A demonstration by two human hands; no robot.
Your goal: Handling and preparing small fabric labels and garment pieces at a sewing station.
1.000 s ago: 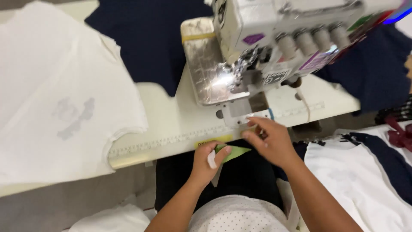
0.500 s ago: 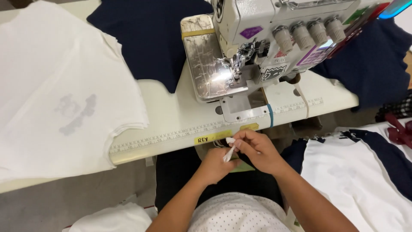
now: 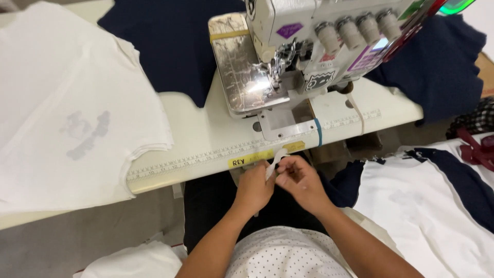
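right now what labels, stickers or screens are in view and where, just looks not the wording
Purple diamond sticker: top of white sewing machine.
Black-and-white cartoon sticker: machine front, lower.
Yellow rectangular tape label: table's front edge, above both hands.
Small white fabric label strip: pinched between left hand and right hand.

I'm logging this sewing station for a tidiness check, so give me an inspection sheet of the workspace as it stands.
Surface: cream table with a ruler strip along its front edge.
Job's things: small white fabric strip, pinched between both hands just below the table edge.
Clutter: white T-shirts stacked at one end; navy fabric behind; sewing machine.
Hands: left hand and right hand, fingers closed on the strip.
Cables: nothing seen.
Surroundings: white and navy garments beside the person; grey floor.
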